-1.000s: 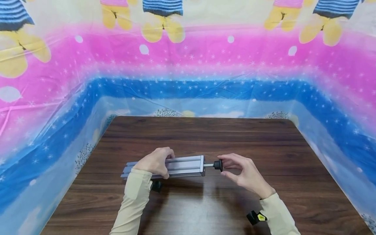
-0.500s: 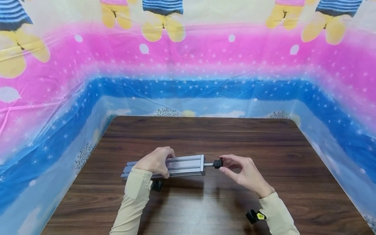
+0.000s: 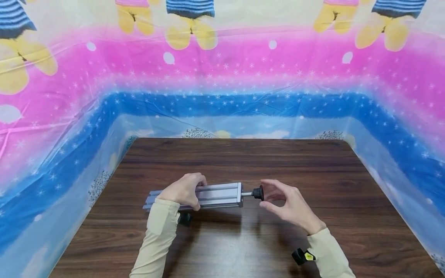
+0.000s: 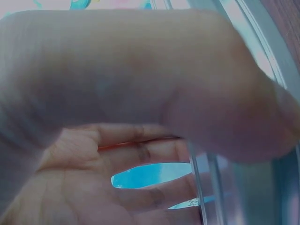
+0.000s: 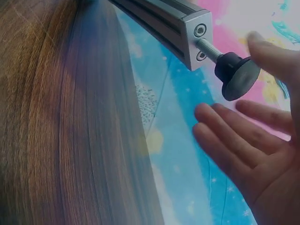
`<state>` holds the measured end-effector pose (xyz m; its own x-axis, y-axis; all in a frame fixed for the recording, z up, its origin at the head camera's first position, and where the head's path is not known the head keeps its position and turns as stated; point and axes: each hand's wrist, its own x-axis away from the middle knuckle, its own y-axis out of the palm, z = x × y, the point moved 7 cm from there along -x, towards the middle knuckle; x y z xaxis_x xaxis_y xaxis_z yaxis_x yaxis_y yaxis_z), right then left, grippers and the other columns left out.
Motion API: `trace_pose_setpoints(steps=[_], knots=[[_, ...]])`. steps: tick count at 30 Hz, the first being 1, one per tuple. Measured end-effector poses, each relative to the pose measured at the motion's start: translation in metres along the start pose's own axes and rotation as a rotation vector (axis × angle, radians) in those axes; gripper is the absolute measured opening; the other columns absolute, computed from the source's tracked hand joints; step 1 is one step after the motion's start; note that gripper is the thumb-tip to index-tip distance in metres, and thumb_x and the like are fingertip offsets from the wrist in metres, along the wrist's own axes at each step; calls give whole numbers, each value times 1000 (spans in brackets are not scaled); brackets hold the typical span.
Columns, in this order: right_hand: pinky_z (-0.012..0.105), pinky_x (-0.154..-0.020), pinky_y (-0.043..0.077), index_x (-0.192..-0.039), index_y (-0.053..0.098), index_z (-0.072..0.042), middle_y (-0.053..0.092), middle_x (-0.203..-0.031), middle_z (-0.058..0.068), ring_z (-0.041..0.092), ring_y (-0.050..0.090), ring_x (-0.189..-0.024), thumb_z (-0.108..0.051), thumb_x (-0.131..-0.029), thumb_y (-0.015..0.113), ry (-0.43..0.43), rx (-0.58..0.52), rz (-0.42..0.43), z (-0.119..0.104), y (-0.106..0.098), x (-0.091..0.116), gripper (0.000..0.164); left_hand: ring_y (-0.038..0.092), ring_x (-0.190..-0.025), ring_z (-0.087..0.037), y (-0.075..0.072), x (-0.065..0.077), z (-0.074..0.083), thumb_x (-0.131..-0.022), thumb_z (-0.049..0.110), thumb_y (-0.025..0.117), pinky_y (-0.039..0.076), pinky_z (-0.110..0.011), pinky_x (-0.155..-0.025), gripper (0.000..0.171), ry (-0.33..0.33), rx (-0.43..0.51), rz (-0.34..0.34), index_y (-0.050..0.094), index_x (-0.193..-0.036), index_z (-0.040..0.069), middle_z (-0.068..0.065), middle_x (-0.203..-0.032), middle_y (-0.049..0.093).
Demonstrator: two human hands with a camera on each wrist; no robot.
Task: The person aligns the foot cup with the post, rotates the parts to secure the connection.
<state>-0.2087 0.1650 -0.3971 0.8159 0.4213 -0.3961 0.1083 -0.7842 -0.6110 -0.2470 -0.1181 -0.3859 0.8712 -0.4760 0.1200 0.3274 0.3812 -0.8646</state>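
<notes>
An aluminium profile is held lengthwise above the table, its end plate facing right. My left hand grips it across the top near its left part, and the left wrist view shows the thumb across the profile. From the end plate a threaded rod sticks out, carrying a black levelling foot with a flat round base. Around that foot stands my right hand, thumb and fingers spread. In the right wrist view the fingers are apart from the foot; whether the thumb touches its rim I cannot tell.
Beneath both hands lies a dark wooden table. A printed pink and blue cloth hangs round its back and sides. Black wrist camera mounts show at the left wrist and the right wrist.
Half a second ago my right thumb and fingers pinched the levelling foot; now they have spread off it. The left hand and the profile have barely moved.
</notes>
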Motion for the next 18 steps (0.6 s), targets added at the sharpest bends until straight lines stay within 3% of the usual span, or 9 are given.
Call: trace_pose_setpoints(steps=[3, 8, 13, 18], knots=[[33, -86, 59, -142, 57, -17, 67, -130, 2, 11, 72, -96, -12, -84, 82, -52, -38, 0, -3, -1, 1, 63, 56, -91, -20, 0, -1, 1, -60, 0, 89, 54, -40, -82, 54, -4, 1, 1, 64, -108, 5, -7, -106, 63], [33, -82, 60, -136, 62, -12, 71, -121, 8, 15, 73, -92, 0, -82, 81, -98, -111, 4, -8, 0, -1, 58, 56, -88, -19, 0, -1, 3, -58, -2, 88, 53, -38, -80, 53, 27, 2, 7, 65, -106, 4, -7, -104, 64], [31, -79, 60, -133, 64, -10, 73, -117, 9, 13, 74, -87, -4, -85, 80, -81, -86, 20, -7, -2, -2, 51, 56, -87, -18, -1, -2, 5, -58, -2, 87, 52, -37, -78, 51, 44, 1, 10, 65, -104, 4, -7, -101, 64], [29, -77, 60, -129, 67, -11, 76, -103, 2, 7, 72, -84, -14, -89, 78, -15, -50, 8, -2, 0, -2, 41, 55, -87, -19, 0, -2, 4, -57, -3, 87, 52, -37, -79, 51, 25, 3, 9, 65, -103, 5, -5, -99, 63]])
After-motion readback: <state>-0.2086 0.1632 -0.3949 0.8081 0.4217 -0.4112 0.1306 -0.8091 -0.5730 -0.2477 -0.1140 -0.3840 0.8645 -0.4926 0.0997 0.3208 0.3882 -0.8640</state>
